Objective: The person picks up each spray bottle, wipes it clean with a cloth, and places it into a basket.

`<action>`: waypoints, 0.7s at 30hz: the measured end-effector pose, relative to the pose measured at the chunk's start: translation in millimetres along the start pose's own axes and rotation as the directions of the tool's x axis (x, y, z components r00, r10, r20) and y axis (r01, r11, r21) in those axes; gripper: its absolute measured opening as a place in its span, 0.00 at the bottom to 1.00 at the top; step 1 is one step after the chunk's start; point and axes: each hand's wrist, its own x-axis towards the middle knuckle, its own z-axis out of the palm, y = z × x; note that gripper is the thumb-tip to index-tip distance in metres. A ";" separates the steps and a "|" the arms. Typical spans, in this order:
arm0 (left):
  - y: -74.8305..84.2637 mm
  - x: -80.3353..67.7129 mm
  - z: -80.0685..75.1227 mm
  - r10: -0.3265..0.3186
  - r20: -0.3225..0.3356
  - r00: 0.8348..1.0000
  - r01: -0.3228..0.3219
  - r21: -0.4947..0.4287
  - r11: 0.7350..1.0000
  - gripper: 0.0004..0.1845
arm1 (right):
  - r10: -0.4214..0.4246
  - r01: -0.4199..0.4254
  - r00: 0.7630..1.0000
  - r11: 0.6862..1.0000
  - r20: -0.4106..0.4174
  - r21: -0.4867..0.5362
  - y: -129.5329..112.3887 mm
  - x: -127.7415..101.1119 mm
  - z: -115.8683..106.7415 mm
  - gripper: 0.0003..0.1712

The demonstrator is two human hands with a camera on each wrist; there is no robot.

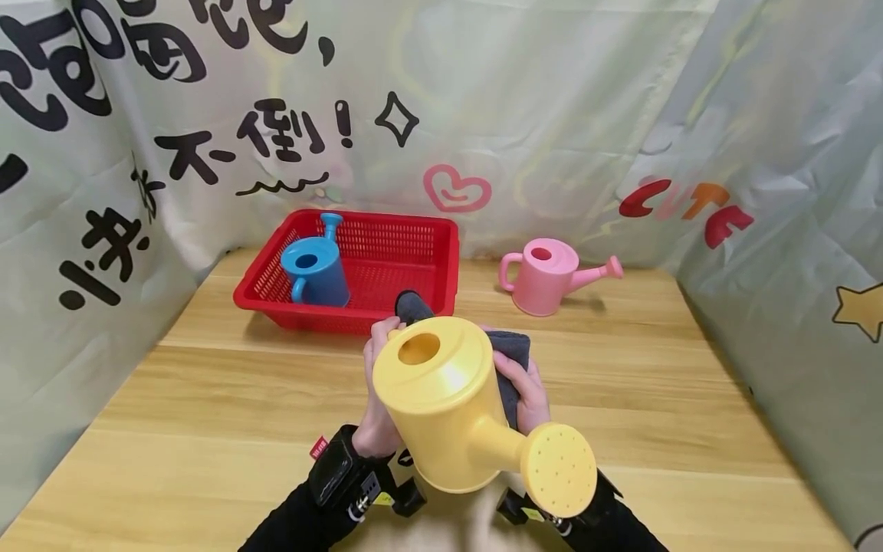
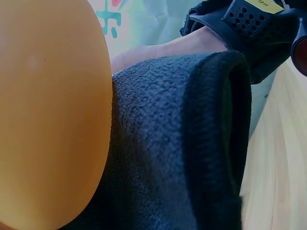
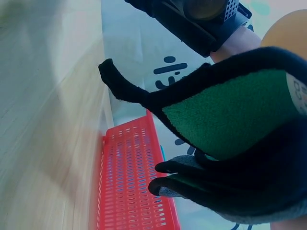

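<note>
**While 2 Hands Rubbed the Yellow Can**

While the left hand (image 1: 378, 399) gripped the yellow watering can (image 1: 441, 406) above the table (image 1: 207, 414), the right hand (image 1: 527, 391) pressed a grey cloth (image 1: 513, 360) on its side. I think the can could slip and fall if that grip got loose

Looked like a staged recording booth, not a lived-in room: printed fabric backdrop (image 1: 552, 115) with cartoon lettering, a heart and stars hung on three sides beyond the hands, crowding a bare wooden table (image 1: 207, 429) under them. Wrist-worn cameras were strapped to both forearms.
</note>
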 end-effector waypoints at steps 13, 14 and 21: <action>-0.3 2.6 -1.6 0.038 0.007 0.999 -0.038 0.010 0.999 0.27 | 0.010 -0.010 1.000 1.000 -0.009 0.023 -1.0 1.2 0.7 0.20; -0.2 2.5 -1.7 0.036 0.008 0.999 -0.036 0.012 0.999 0.27 | 0.008 -0.008 1.000 1.000 -0.006 0.027 -1.0 1.1 0.7 0.20; 0.1 1.4 -1.1 0.052 -0.002 0.999 -0.052 0.022 0.998 0.24 | 0.006 -0.006 1.000 1.000 -0.001 0.028 -0.1 0.0 1.6 0.21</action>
